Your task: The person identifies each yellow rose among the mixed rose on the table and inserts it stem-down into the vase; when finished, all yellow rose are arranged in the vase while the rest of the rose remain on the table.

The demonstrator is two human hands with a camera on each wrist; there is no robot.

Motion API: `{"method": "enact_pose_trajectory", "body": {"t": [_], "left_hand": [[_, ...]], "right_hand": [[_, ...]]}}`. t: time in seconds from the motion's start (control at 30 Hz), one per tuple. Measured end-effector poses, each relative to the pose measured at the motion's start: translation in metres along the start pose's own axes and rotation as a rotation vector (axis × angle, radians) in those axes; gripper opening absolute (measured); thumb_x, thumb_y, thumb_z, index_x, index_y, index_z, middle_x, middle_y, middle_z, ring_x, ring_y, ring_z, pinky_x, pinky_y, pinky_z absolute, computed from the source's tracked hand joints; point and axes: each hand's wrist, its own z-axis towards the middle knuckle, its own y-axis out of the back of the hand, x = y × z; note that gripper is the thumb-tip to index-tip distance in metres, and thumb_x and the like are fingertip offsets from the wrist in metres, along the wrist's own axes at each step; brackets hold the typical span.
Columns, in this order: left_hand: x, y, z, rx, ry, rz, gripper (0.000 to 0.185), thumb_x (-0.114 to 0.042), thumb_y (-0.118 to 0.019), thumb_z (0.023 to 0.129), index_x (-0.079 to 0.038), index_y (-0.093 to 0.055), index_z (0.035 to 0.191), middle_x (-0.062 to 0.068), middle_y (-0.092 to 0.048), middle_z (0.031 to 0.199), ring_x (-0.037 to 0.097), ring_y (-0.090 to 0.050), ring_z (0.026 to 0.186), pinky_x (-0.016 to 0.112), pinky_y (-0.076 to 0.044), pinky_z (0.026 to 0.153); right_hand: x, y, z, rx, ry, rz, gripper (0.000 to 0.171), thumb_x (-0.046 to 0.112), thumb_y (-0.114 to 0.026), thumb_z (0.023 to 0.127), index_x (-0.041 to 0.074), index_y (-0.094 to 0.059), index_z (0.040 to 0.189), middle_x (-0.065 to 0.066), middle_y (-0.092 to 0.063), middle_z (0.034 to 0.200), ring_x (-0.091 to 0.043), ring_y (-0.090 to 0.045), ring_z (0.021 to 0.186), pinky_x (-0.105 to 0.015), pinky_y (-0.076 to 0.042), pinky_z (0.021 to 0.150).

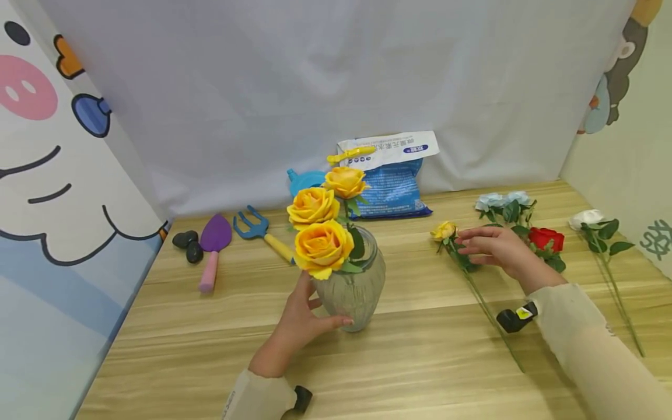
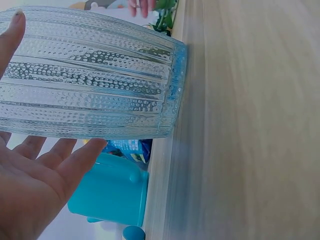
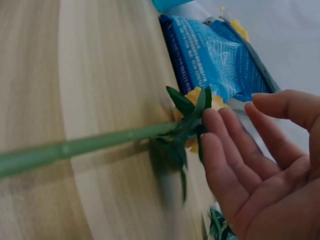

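A ribbed clear glass vase [image 1: 357, 291] stands on the table, with three yellow roses [image 1: 324, 245] in its mouth. My left hand [image 1: 300, 322] holds the vase low on its left side, thumb in front and fingers round the far side; in the left wrist view, thumb and fingers lie on opposite sides of the glass [image 2: 95, 75]. To the right, a single yellow rose [image 1: 444, 231] lies on the table, its green stem [image 3: 100, 142] running toward me. My right hand [image 1: 493, 248] is beside its bloom, fingers loosely extended and apart from the thumb, fingertips close to the leaves.
A red rose [image 1: 546, 239], pale blue flowers [image 1: 503, 201] and a white rose [image 1: 587, 219] lie at right. Behind the vase are a blue packet [image 1: 391, 186] and a turquoise watering can [image 2: 112, 187]. A purple trowel [image 1: 216, 233], a blue fork [image 1: 254, 227] and black stones [image 1: 189, 242] lie left.
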Motion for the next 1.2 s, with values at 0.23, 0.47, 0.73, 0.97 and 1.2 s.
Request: {"method": "enact_pose_trajectory", "body": {"t": [0.23, 0.47, 0.73, 0.97, 1.2], "left_hand": [[-0.001, -0.001, 0.001, 0.004, 0.012, 0.0, 0.101, -0.009, -0.085, 0.064, -0.019, -0.023, 0.144, 0.005, -0.037, 0.141, 0.03, -0.04, 0.124, 0.047, -0.044, 0.091], [-0.001, -0.001, 0.001, 0.004, 0.006, 0.003, 0.101, -0.01, -0.085, 0.064, -0.019, -0.023, 0.144, 0.006, -0.036, 0.141, 0.03, -0.04, 0.124, 0.047, -0.045, 0.09], [0.0, 0.0, 0.0, -0.005, -0.008, 0.018, 0.101, -0.01, -0.085, 0.064, -0.017, -0.023, 0.144, 0.007, -0.036, 0.141, 0.032, -0.041, 0.123, 0.048, -0.045, 0.089], [0.0, 0.0, 0.0, 0.001, 0.011, 0.013, 0.101, -0.011, -0.085, 0.064, -0.018, -0.023, 0.143, 0.007, -0.036, 0.141, 0.032, -0.04, 0.124, 0.049, -0.045, 0.09], [0.0, 0.0, 0.0, -0.004, 0.01, 0.024, 0.101, -0.008, -0.085, 0.064, -0.018, -0.024, 0.143, 0.007, -0.036, 0.141, 0.031, -0.04, 0.124, 0.049, -0.045, 0.09]], "right_hand": [[-0.012, -0.002, 0.003, -0.004, -0.061, -0.197, 0.058, 0.024, -0.065, 0.087, -0.007, -0.043, 0.132, -0.01, -0.059, 0.119, -0.013, -0.06, 0.095, -0.038, -0.051, 0.082], [-0.019, -0.01, 0.007, -0.013, -0.028, -0.353, 0.052, 0.014, -0.065, 0.085, -0.007, -0.047, 0.129, -0.027, -0.049, 0.125, -0.032, -0.054, 0.105, -0.039, -0.05, 0.078], [-0.026, -0.012, 0.009, -0.036, 0.019, -0.295, 0.05, 0.006, -0.064, 0.085, -0.007, -0.047, 0.13, -0.028, -0.044, 0.13, -0.018, -0.058, 0.091, -0.029, -0.052, 0.067], [-0.013, -0.011, 0.005, -0.134, 0.073, -0.167, 0.051, 0.007, -0.061, 0.089, -0.005, -0.042, 0.134, -0.017, -0.05, 0.127, 0.0, -0.057, 0.074, -0.024, -0.05, 0.064], [0.025, -0.021, 0.0, -0.275, 0.199, 0.073, 0.053, 0.007, -0.062, 0.088, 0.006, -0.042, 0.138, -0.003, -0.043, 0.13, -0.001, -0.055, 0.085, -0.018, -0.051, 0.068]]}}
